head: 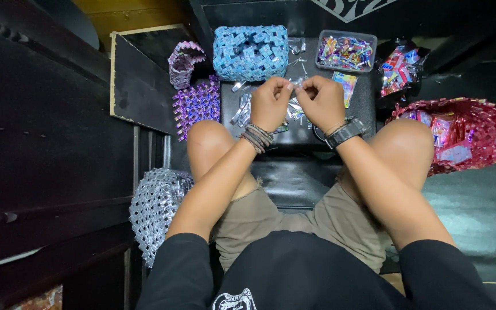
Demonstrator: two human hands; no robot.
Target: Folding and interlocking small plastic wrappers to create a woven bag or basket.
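Black sleeves and tan shorts fill the bottom of the frame, the person seated with bare knees spread on either side of a low dark counter (294, 143). Above the knees, at the centre of the frame, the left hand (271, 103) and the right hand (321, 102) meet, knuckles up. Both sets of fingers are pressed together in a pinch on a small silvery folded wrapper strip (292, 86) held between the two hands, just above the counter.

More silver strips (242, 109) lie loose on the counter beneath the left hand. At the top centre sits a blue woven basket (251, 51); to its right, a clear tray of coloured wrappers (345, 51). A purple woven panel (196, 106) lies at the upper left, a silver woven piece (156, 206) at the lower left, and a red woven basket (460, 135) holding wrappers at the right.

Judging from the grip, the step in hand is folding or creasing one strip. A next move would likely call for a firm, even pinch along the fold so it stays flat.
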